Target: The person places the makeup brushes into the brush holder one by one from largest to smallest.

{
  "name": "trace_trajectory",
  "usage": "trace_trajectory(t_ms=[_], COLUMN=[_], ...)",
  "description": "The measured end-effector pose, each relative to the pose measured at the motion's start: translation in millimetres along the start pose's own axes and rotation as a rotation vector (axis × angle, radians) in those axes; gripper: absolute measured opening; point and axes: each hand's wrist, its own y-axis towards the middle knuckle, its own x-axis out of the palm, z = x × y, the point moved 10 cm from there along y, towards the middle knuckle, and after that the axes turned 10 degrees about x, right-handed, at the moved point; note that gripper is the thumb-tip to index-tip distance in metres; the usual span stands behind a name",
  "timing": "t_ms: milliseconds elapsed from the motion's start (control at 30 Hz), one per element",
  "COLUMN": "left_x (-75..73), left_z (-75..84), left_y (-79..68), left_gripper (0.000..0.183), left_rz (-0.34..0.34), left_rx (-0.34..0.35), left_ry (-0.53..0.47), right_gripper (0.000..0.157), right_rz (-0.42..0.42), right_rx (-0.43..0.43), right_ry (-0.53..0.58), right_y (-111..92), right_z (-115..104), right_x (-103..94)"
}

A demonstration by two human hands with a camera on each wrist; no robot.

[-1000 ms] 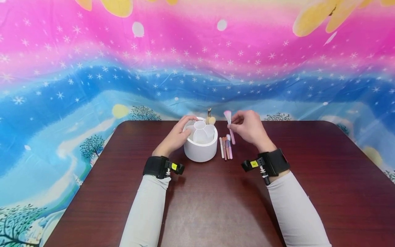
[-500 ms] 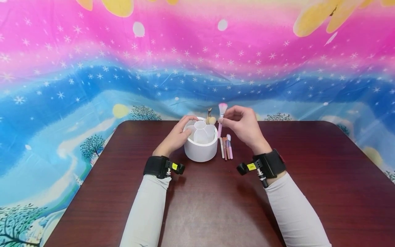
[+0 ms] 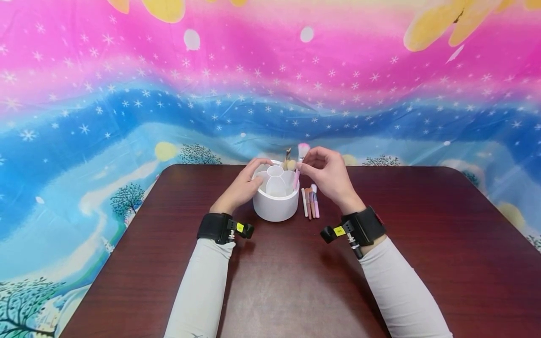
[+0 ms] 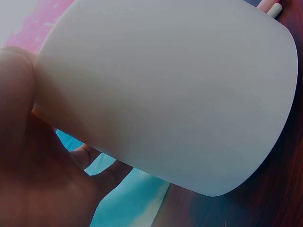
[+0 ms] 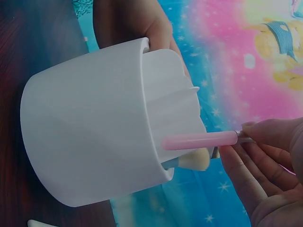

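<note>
A white round makeup brush holder point(image 3: 274, 209) with petal-shaped dividers stands upright on the table. My left hand point(image 3: 241, 185) grips its left rim, the thumb at the rim and the fingers around the far side. Between right thumb and fingers, my right hand point(image 3: 329, 176) pinches a pink makeup brush point(image 5: 199, 140) near its metal collar. Its pink-and-white bristles point up, and the handle's lower end overlaps the holder's right-hand opening. In the holder's back right compartment stand a cream-tipped brush point(image 5: 196, 160) and a gold-brown tipped one point(image 3: 288, 152).
Several small makeup brushes point(image 3: 310, 203) lie side by side on the dark wooden table point(image 3: 291, 281), just right of the holder. Behind the table hangs a colourful cloth point(image 3: 262, 94) with snowflakes.
My right hand has lifted the pink brush from beside the lying brushes and carried it left to the holder's right rim. The left hand keeps its place on the holder.
</note>
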Motion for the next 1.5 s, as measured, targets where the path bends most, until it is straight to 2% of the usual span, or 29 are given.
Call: trace_trajectory(t_ms=[267,667,933,1167,1333,1500], left_x=[0.4,0.2,-0.2,-0.4,-0.2,-0.3], left_z=[-1.0,-2.1,-1.2,-0.1,0.8,1.4], left_y=[-0.9,-0.1,0.6,0.4,0.1,-0.6], left_gripper=[0.038,0.041,0.041,0.04,0.04,0.041], left_rz=[0.002,0.005,0.002,0.003,0.001,0.002], left_rx=[-0.002,0.004,0.01,0.011,0.009,0.001], left_ry=[-0.003,0.001,0.001,0.001,0.004,0.003], right_gripper=[0.01,0.009,0.012,0.011,0.013,0.01], right_rz=[-0.033,-0.078,-0.123,-0.106,-0.086,-0.066], right_rx=[0.038,0.081,0.1,0.103,0.101,0.101], right_ry=[-0.038,-0.186,-0.144,-0.149,-0.108,-0.139], right_y=[1,0,1,2,3,4], right_z=[9,17,21,19,19,21], right_x=[5.7,12.6,14.6,5.1,-4.6,-9.5])
